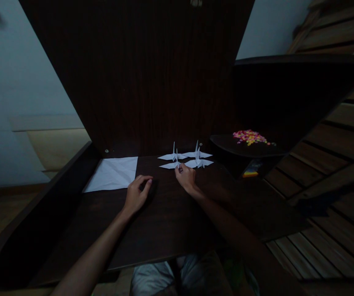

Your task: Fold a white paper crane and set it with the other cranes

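Several white folded paper cranes stand in two rows near the back of the dark desk (164, 218). My right hand (186, 176) pinches the front left paper crane (168, 165), and its fingers cover part of that crane. Close beside it are the front right paper crane (206, 163) and, behind, a back left paper crane (166, 157) and a back right paper crane (206, 155). My left hand (136, 193) rests on the desk with thumb and forefinger apart, holding nothing. Just beyond it, to the left, lies a flat white sheet of paper (115, 172) with fold creases.
On a corner shelf (226, 142) to the right sits a heap of small colourful pieces (249, 137). A yellow item (251, 174) shows beneath that shelf. A dark back panel (152, 82) rises behind the cranes, and a raised side board (50, 205) borders the left.
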Motion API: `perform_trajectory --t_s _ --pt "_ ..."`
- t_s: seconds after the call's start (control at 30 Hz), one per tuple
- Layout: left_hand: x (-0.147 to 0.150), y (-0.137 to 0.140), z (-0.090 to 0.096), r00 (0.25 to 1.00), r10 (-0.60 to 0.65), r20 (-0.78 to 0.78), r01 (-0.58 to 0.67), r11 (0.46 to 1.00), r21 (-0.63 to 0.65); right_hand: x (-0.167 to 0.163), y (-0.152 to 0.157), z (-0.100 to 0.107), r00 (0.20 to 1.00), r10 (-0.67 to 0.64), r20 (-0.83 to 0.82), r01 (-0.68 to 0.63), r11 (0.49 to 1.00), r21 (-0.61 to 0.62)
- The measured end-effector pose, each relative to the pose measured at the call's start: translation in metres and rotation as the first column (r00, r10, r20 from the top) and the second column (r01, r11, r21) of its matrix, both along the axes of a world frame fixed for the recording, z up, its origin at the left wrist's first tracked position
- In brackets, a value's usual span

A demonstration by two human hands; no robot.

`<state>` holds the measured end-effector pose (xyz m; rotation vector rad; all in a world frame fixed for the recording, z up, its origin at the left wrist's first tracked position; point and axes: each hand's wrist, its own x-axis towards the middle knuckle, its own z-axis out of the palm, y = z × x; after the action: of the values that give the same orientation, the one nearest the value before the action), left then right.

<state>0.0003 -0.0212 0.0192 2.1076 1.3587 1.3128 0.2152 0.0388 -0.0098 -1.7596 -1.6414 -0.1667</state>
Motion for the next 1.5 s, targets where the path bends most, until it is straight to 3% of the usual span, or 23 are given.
perform_trajectory --t_s 0.53,1.27,1.5 --pt "0.0 0.0 -0.001 0.999 -0.012 -0.048 0.012 1.0 -0.004 0.001 -0.001 0.008 0.999 -0.04 0.033 0.045 0.986 -0.162" --pt "-0.001 0.001 -0.004 0.997 -0.031 -0.065 0.03 0.999 -0.014 0.006 0.002 0.006 0.999 -0.022 0.025 0.025 0.987 -0.16" --pt "-0.002 0.001 -0.003 0.993 -0.041 -0.109 0.04 0.999 -0.005 0.008 0.001 0.012 0.998 -0.061 0.015 0.062 0.97 -0.235"
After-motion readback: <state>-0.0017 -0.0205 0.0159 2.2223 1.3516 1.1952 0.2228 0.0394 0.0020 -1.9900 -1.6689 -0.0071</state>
